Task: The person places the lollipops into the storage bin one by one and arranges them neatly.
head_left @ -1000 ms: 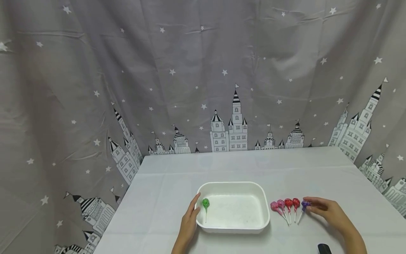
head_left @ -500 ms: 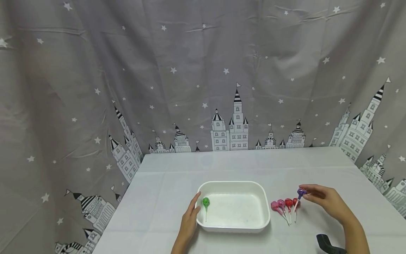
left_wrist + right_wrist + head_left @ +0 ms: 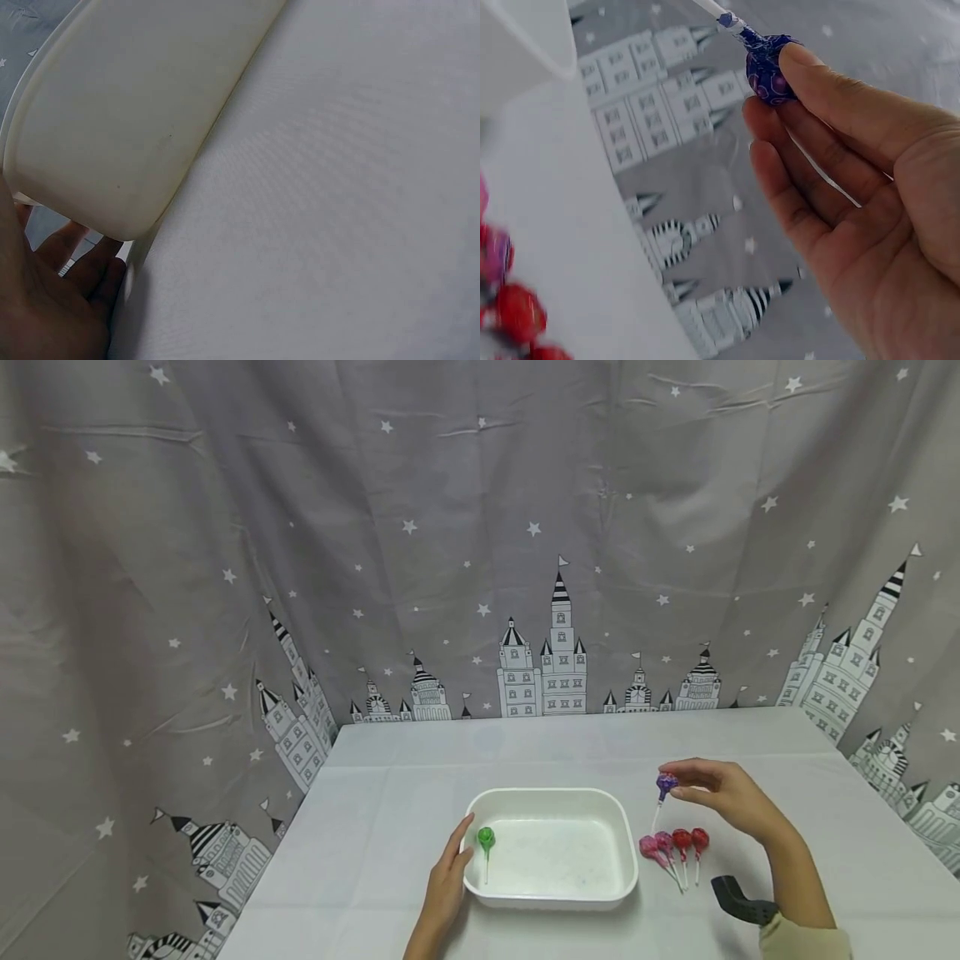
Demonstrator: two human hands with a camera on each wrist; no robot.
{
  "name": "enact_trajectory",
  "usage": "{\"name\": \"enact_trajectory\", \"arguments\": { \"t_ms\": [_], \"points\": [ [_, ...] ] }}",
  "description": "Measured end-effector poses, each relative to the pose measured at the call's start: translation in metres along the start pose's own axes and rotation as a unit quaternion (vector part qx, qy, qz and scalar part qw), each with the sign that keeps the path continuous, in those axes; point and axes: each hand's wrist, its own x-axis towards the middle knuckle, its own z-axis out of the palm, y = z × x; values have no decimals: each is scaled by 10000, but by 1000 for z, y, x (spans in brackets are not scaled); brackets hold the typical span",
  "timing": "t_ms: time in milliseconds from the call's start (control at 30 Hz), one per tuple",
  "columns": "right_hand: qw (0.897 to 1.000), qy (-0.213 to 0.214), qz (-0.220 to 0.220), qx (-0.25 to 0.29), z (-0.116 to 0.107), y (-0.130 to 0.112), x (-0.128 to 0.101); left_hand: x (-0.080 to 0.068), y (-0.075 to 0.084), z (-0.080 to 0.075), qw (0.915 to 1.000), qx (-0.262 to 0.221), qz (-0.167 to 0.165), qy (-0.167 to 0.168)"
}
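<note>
Pinched a purple lollipop (image 3: 664, 785) by its wrapped head between thumb and fingertips of the right hand (image 3: 723, 796), the remaining fingers loosely curved beneath. Held it in the air, stick hanging down and a little toward the tray, above the desk (image 3: 390, 793) between the tray's right rim and the row of sweets. Seen close in the right wrist view as a dark blue-purple wrapper (image 3: 771, 69) with the white stick running away up and to the left.

Rested the left hand (image 3: 447, 881) against the left outer wall of the white plastic tray (image 3: 553, 797), fingers straight and relaxed along the rim, nothing taken up in that grip. Showed in the left wrist view only the palm edge (image 3: 52, 300) beside the tray's curved wall (image 3: 127, 112), so whether touching or merely just beside could not be told there.

Lay inside the tray, at its left end: one green lollipop (image 3: 487, 839), stick pointing toward the person.

Lay on the desk, just right of the tray and below the raised hand: two pink lollipops (image 3: 657, 847) and two red lollipops (image 3: 691, 842), side by side, sticks toward the person. Sat near the right forearm: a dark strap-like object (image 3: 738, 902), probably part of the wrist camera mount. Hung behind: a grey curtain (image 3: 300, 527) printed with stars and castles.
</note>
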Motion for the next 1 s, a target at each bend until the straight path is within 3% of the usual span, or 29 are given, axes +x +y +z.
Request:
{"name": "enact_trajectory", "arguments": {
  "t_ms": [267,700,1000],
  "points": [
    [9977,-494,-282,375,26,-17,31,2,0,1,10000,-6,37,-4],
    [9859,-1410,-563,703,96,-43,74,2,1,0,10000,-19,-53,21],
    [9754,-1922,-720,806,138,-40,87,0,-1,-1,10000,-71,6,1]
  ]
}}
